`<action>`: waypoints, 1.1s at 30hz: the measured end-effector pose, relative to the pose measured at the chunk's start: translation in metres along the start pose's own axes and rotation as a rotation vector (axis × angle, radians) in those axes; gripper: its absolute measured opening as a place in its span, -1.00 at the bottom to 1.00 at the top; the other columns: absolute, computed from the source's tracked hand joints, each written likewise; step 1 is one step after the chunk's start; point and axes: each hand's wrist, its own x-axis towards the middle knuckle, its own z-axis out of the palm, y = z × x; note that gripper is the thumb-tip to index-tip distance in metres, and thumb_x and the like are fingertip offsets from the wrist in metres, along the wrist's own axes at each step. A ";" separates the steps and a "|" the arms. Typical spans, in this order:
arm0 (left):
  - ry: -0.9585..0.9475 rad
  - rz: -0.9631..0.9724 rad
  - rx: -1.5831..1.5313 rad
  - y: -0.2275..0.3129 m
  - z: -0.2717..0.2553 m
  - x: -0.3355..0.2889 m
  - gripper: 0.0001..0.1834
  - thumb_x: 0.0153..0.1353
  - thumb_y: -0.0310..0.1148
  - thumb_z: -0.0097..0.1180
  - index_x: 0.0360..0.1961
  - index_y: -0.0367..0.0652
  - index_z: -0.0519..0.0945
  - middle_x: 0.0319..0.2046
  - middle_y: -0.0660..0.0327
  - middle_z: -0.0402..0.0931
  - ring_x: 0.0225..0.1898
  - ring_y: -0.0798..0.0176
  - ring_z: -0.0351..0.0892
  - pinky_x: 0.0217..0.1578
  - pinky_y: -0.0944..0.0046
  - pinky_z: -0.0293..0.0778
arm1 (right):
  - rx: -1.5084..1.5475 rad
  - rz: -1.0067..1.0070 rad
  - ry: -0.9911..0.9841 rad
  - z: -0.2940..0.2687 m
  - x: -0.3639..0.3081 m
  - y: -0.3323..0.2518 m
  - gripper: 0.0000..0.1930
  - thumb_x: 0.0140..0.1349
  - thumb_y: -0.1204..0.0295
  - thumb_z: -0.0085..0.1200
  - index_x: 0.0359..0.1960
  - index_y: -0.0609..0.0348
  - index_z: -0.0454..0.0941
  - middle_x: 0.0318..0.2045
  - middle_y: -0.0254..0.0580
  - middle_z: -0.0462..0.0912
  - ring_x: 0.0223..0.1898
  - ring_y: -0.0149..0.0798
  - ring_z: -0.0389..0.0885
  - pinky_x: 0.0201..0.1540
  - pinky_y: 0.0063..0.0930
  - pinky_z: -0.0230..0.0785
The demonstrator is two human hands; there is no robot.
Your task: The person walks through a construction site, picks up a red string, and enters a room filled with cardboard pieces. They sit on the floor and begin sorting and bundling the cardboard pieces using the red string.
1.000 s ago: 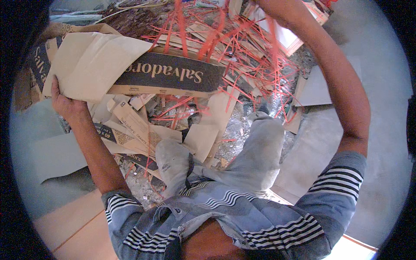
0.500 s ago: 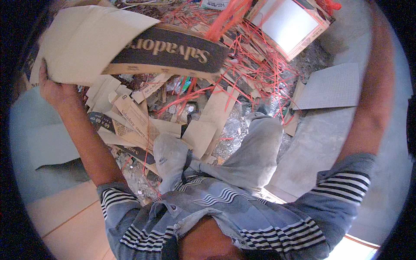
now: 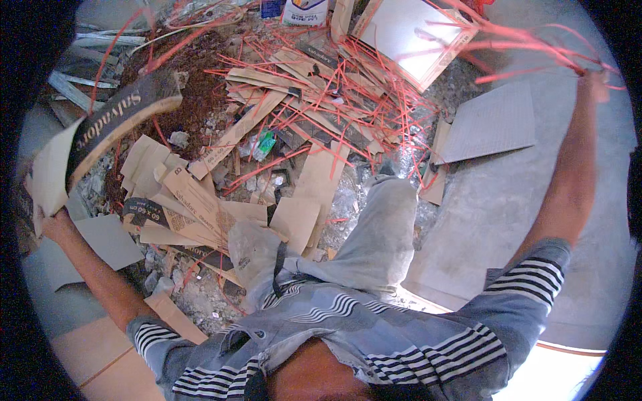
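Note:
My left hand (image 3: 52,222), at the far left, is closed on bent cardboard strips (image 3: 110,120), one dark-printed and one plain beige (image 3: 50,170). At the upper right, my right hand (image 3: 592,85) is closed round a bunch of red plastic straps (image 3: 528,47), which trail leftward and are smeared by motion. Its fingers are partly blurred. Below the straps lies a box with a shiny white top (image 3: 408,37). Between my hands, flattened cardboard pieces (image 3: 194,194) and a tangle of loose red straps (image 3: 381,87) cover the ground.
A grey tile-like sheet (image 3: 491,123) lies on the concrete floor (image 3: 468,214) to the right. A white bag (image 3: 304,12) stands at the far side. Brown debris (image 3: 194,93) and pale strips (image 3: 70,90) lie at the far left. My knees (image 3: 374,227) are bent in front of me.
My left hand has swung left and closer to me with the cardboard. My right hand has come into view at the upper right, and the red straps have been drawn rightward.

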 end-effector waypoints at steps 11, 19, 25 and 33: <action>-0.084 -0.251 -0.298 0.016 0.027 -0.013 -0.20 0.08 -0.22 0.37 0.20 -0.55 0.31 0.06 -0.04 0.53 0.04 0.15 0.55 0.08 0.25 0.47 | 0.203 -0.166 -1.037 0.095 -0.270 -0.059 -0.36 0.30 -0.17 -0.09 -0.35 0.27 0.66 -0.46 0.18 0.66 -0.33 0.04 0.71 -0.31 -0.07 0.46; 0.072 0.069 -0.232 0.073 -0.001 0.040 -0.26 0.11 -0.02 0.29 0.08 -0.51 0.47 0.08 -0.10 0.52 0.08 0.00 0.53 0.13 0.15 0.42 | 0.822 -0.752 -1.255 0.012 -0.457 -0.284 -0.13 -0.02 -0.21 0.28 0.28 -0.02 0.39 0.07 0.05 0.56 0.16 0.04 0.45 0.23 -0.09 0.23; 0.057 -0.141 -0.382 0.110 0.005 0.042 -0.31 0.15 0.01 0.17 0.03 -0.50 0.52 0.09 -0.18 0.50 0.13 -0.10 0.49 0.15 0.08 0.37 | 1.712 -0.217 -1.739 -0.128 -0.544 -0.464 -0.24 0.18 0.02 0.23 0.28 0.25 0.30 0.07 -0.01 0.49 0.11 -0.12 0.45 0.20 -0.30 0.29; 0.059 -0.121 -0.199 0.021 -0.008 0.014 -0.27 0.17 0.01 0.15 0.09 -0.51 0.46 0.09 -0.19 0.48 0.11 -0.09 0.50 0.11 0.04 0.42 | 1.466 -0.443 -1.354 -0.054 -0.538 -0.363 -0.63 0.26 0.23 0.09 0.04 0.11 0.57 -0.17 -0.14 0.69 -0.19 -0.16 0.65 -0.05 -0.28 0.46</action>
